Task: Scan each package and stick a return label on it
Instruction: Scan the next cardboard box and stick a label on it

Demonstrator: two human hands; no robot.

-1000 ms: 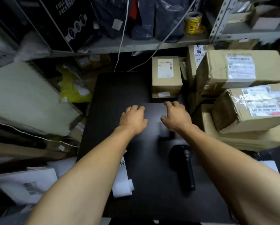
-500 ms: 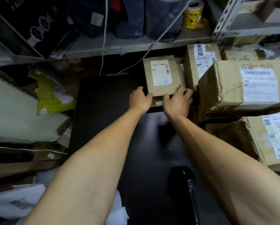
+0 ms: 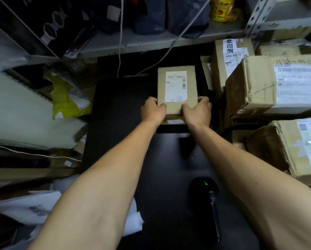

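Observation:
A small brown cardboard package (image 3: 177, 76) with a white shipping label on top lies at the far end of the black table (image 3: 118, 105). My left hand (image 3: 153, 110) grips its near left corner, thumb on top. My right hand (image 3: 198, 110) grips its near right corner the same way. A black handheld scanner (image 3: 205, 188) with a green light lies on the table near my right forearm. A strip of white labels (image 3: 135, 217) lies by the table's near left edge, partly hidden by my left arm.
Several larger cardboard boxes (image 3: 270, 87) with labels are stacked to the right of the table. A metal shelf (image 3: 151, 42) with dark bags and a yellow tape roll (image 3: 222, 9) runs above. White boards and a yellow bag (image 3: 66, 101) crowd the left side.
Both hands reached forward from the middle of the table to the small package and closed on its near corners. The view has tilted and moved closer to it.

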